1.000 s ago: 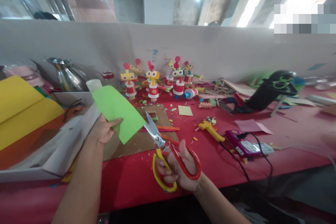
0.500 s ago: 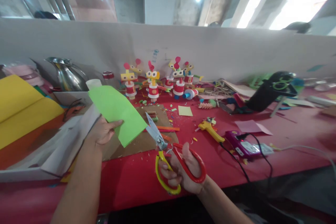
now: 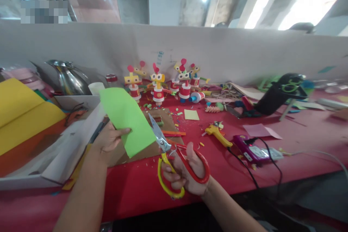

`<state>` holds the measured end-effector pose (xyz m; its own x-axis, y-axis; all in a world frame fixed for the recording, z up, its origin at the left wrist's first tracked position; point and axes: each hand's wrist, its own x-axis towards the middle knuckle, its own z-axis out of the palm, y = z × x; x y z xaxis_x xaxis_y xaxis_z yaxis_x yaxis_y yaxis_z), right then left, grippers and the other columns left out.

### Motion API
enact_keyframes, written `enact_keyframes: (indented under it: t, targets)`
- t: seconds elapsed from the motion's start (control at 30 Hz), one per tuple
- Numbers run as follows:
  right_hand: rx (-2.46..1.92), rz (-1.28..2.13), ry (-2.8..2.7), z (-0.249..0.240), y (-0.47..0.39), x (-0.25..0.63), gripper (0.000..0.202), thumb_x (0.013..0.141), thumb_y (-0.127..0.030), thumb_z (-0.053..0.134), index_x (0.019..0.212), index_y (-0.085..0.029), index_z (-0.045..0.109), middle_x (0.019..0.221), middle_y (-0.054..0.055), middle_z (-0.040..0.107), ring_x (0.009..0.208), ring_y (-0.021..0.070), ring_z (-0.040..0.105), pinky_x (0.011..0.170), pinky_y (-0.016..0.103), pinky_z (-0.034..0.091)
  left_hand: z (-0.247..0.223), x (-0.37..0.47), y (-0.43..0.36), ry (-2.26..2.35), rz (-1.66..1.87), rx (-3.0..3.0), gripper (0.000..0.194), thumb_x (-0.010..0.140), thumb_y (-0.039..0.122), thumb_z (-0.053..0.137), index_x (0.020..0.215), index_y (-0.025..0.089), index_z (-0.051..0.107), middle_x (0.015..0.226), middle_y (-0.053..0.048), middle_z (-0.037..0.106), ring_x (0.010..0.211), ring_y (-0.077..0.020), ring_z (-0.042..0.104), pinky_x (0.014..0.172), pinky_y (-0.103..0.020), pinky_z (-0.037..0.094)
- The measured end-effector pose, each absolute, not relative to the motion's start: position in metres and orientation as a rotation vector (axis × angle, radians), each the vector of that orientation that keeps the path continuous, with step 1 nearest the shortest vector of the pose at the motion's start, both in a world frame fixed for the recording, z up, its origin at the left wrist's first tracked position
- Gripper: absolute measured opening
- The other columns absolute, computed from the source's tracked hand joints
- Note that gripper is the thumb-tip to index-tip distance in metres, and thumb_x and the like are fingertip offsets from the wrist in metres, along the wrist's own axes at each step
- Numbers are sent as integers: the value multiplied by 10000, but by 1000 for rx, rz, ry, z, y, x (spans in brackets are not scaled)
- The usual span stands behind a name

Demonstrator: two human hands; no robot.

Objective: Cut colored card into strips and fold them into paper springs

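My left hand (image 3: 110,138) grips a sheet of bright green paper (image 3: 126,119) by its left edge, thumb on the near face and the other fingers mostly hidden behind. In my right hand (image 3: 187,170) is a pair of scissors (image 3: 163,143) with one red and one yellow handle, my fingers through the loops. Its blades point up and left, lying close to the paper's right edge; I cannot tell whether they touch it. Beneath the paper lies a brown cardboard mat (image 3: 119,156) carrying orange strips (image 3: 172,133) and small coiled paper springs (image 3: 157,120).
Several paper-cup robot figures (image 3: 158,94) stand at the back. On the right are a yellow glue gun (image 3: 219,136), a purple power strip (image 3: 252,150) with cables and a black holder (image 3: 274,96). A white box (image 3: 51,174) and steel jug (image 3: 70,79) are left.
The green paper has shifted slightly right and turned more upright with my left hand. The scissors have moved a little left, their blades closer together.
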<state>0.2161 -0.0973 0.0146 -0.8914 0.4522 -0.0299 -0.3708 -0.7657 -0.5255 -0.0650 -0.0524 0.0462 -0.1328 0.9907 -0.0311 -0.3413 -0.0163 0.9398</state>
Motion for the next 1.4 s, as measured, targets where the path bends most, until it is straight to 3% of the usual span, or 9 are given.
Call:
enact_keyframes:
  t: [0.13, 0.43, 0.6, 0.67, 0.9, 1.4]
  targets:
    - [-175, 2602, -716, 16, -91, 210, 774, 701, -837, 490, 1139, -199, 493, 826, 29, 449, 610, 98, 268, 461, 170, 110, 46, -62, -52, 1039, 1429, 884, 557, 435, 121, 894, 961, 149, 710, 961, -107, 752, 862, -269, 709, 765, -356, 587]
    - [-167, 2588, -773, 16, -87, 212, 720, 703, -821, 517, 1076, -206, 507, 821, 26, 473, 609, 96, 301, 456, 169, 120, 43, -65, -53, 996, 1418, 886, 542, 455, 128, 888, 967, 159, 711, 951, -94, 757, 822, -254, 716, 736, -339, 598]
    - [-195, 2597, -791, 9, -84, 204, 678, 709, -787, 561, 1038, -195, 515, 818, 23, 473, 608, 87, 312, 454, 168, 113, 40, -68, -43, 958, 1660, 631, 409, 637, 238, 816, 1020, 191, 683, 915, -40, 755, 791, -194, 717, 788, -330, 599]
    - [-210, 2588, -799, 7, -84, 202, 659, 727, -773, 559, 1037, -193, 516, 826, 26, 480, 608, 86, 317, 454, 167, 114, 38, -67, -38, 984, 1718, 602, 370, 683, 212, 779, 1039, 199, 679, 937, -32, 754, 822, -178, 716, 828, -312, 588]
    - [-242, 2504, -803, 7, -84, 191, 618, 747, -770, 537, 876, -166, 514, 804, 31, 490, 591, 79, 314, 450, 172, 107, 30, -63, -32, 1034, 1666, 622, 346, 596, 133, 810, 925, 172, 709, 888, -37, 761, 741, -173, 710, 725, -280, 599]
    - [-204, 2463, -785, 15, -85, 188, 555, 772, -732, 548, 878, -189, 497, 804, 30, 501, 607, 93, 324, 448, 170, 134, 34, -55, -38, 1013, 1602, 698, 434, 529, 146, 852, 932, 167, 693, 881, -35, 759, 741, -181, 704, 716, -290, 586]
